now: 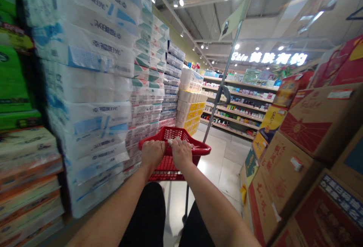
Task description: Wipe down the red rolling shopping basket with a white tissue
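Nearest, at 6 o'clock, two knees (150, 215) in smooth black cloth frame a strip of glossy pale floor (171, 201). Just beyond, bare forearms reach to a red plastic cart (172, 167), its basket tapering forward with walls pierced in a lattice of small holes. The left hand (153, 152) has its fingers together, curled over the rounded, shiny handle (203, 149); the right hand (181, 152), beside it, is clamped on the same bar with fingers close together, a small crumpled pale item (170, 142) by its knuckles.

At 9 o'clock rise bulky white packs (99, 50) in wrinkled, glossy film printed with blue, rounded rolls bulging through. At 4 o'clock, square-edged brown cartons (279, 163) with matte faces and red print are piled high. From beside the cart a slim metal pole (208, 126) slants toward 1 o'clock, carrying a grey plastic loop (225, 95) and, at its top, a pale green flag (234, 18).

Farther off, toward 2 o'clock, long straight shelves (246, 107) hold rows of small packages beneath a glowing white sign (269, 58) and an open ceiling (266, 12) of beams.
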